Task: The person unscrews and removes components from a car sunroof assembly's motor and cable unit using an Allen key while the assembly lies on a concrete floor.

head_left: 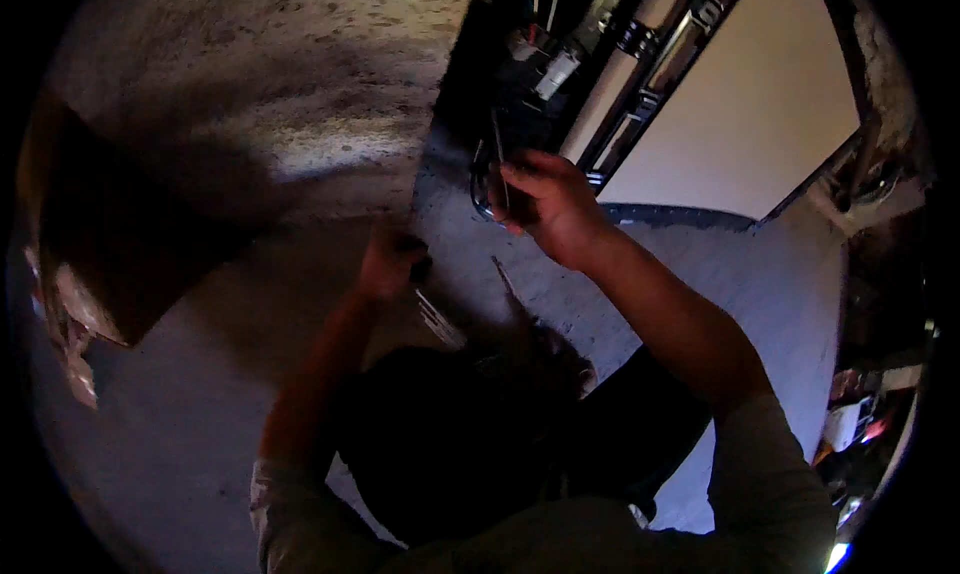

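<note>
My right hand (560, 206) is raised at the mouth of a dark compartment, its fingers closed round a thin, pale rod (499, 139) that points upward. Just left of those fingers a bent, shiny tube (478, 196) curves down from the compartment; whether they touch it I cannot tell. Lower and to the left, my left hand (382, 264) is closed on a small black object (420, 264), too dim to name. Several slim pale strips (438, 317) show below it, near my dark-clothed leg. Another thin stick-like piece (502, 274) slants over the floor between my hands.
A large cream panel (740, 104) with dark edges stands at the upper right. Inside the compartment beside it sits a small white block (557, 75). A rough wall (280, 84) rises at the back left, with a dark box-like shape (130, 234) before it. Clutter lines the right edge.
</note>
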A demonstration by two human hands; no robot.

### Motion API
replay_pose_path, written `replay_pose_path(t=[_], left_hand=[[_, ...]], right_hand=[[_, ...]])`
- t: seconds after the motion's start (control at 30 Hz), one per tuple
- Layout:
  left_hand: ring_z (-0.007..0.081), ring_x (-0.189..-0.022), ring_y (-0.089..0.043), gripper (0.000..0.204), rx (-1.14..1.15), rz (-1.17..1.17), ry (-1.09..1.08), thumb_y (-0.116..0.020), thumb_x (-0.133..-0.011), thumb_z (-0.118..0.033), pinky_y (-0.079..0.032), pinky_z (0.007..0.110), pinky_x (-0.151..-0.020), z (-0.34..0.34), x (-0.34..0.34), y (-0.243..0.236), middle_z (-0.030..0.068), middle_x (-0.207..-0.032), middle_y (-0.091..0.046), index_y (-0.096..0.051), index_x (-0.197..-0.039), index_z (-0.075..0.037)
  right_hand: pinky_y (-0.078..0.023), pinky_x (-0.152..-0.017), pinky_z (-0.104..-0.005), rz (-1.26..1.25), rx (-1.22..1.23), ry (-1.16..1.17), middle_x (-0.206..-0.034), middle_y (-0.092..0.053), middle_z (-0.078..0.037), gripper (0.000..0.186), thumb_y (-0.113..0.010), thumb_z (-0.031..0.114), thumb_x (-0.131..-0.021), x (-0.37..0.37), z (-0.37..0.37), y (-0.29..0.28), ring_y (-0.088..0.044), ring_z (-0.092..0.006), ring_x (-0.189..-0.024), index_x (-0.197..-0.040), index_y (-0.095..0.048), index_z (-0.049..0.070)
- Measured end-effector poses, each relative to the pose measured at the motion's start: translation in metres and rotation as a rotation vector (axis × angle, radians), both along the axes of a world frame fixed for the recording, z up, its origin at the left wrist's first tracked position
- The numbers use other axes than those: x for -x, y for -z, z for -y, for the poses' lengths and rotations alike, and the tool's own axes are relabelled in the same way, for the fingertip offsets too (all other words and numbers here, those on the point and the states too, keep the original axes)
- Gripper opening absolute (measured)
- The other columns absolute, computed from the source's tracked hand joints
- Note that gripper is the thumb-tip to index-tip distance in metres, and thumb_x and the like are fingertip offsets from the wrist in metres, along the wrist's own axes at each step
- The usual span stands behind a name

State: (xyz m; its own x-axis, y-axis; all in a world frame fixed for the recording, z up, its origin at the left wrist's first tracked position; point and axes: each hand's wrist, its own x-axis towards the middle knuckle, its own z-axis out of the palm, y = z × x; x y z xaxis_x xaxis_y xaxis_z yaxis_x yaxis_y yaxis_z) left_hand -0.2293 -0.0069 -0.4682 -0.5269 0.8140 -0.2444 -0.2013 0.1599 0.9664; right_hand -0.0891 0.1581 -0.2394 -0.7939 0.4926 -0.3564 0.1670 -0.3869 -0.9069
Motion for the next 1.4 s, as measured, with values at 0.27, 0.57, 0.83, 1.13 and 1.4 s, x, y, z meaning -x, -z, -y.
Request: replay_pose_path(t=[0.27,0.57,0.83,1.13,1.4], left_hand=[[0.0204,-0.078,-0.065,0.026,0.272,0.106,0.015,-0.068,-0.081,-0.014,-0.053,0.036,-0.070,0.039,-0.049,-0.001,0.0148,-0.090,-0.069,-0.066,-0.099,0.004],[0.0242,-0.078,-0.067,0.024,0.158,-0.045,-0.064,-0.063,-0.083,-0.015,-0.053,0.037,-0.071,0.049,-0.066,0.039,0.0189,-0.088,-0.069,-0.067,-0.098,0.004],[0.0302,-0.081,-0.066,0.029,0.174,-0.301,0.000,-0.061,-0.087,-0.023,-0.051,0.042,-0.072,0.035,-0.077,0.021,0.0197,-0.089,-0.068,-0.066,-0.099,0.003],[0.0255,-0.073,-0.058,0.042,0.023,-0.445,0.103,-0.054,-0.095,-0.041,-0.046,0.038,-0.070,-0.035,-0.009,-0.178,0.0135,-0.080,-0.062,-0.063,-0.096,-0.001],[0.0022,-0.060,-0.042,0.020,0.135,-0.406,-0.004,-0.062,-0.094,-0.028,-0.032,0.020,-0.051,-0.074,-0.023,-0.235,-0.0071,-0.068,-0.049,-0.065,-0.097,-0.009]], right_hand=[[-0.040,-0.053,-0.0286,-0.024,-0.049,0.050,-0.078,-0.061,-0.008,0.014,-0.055,0.016,-0.092,0.019,-0.041,0.008,-0.058,-0.0176,-0.068,-0.096,-0.059,0.003],[-0.037,-0.050,-0.0252,0.007,0.070,0.029,-0.079,-0.061,-0.006,0.013,-0.057,0.016,-0.090,0.024,-0.061,0.013,-0.055,-0.0158,-0.066,-0.095,-0.059,0.004],[-0.037,-0.050,-0.0231,-0.396,0.855,0.094,-0.082,-0.055,-0.004,0.015,-0.050,0.010,-0.091,0.028,-0.061,0.016,-0.049,-0.0145,-0.065,-0.102,-0.054,0.001],[-0.047,-0.072,-0.0339,-0.575,0.284,0.320,-0.095,-0.064,-0.008,0.024,-0.055,0.021,-0.091,0.043,-0.024,0.043,-0.059,-0.0201,-0.084,-0.106,-0.060,0.003],[-0.048,-0.076,-0.0373,-0.841,0.638,0.445,-0.085,-0.063,-0.009,0.029,-0.052,0.028,-0.096,0.061,0.010,0.049,-0.059,-0.0217,-0.081,-0.094,-0.063,0.001]])
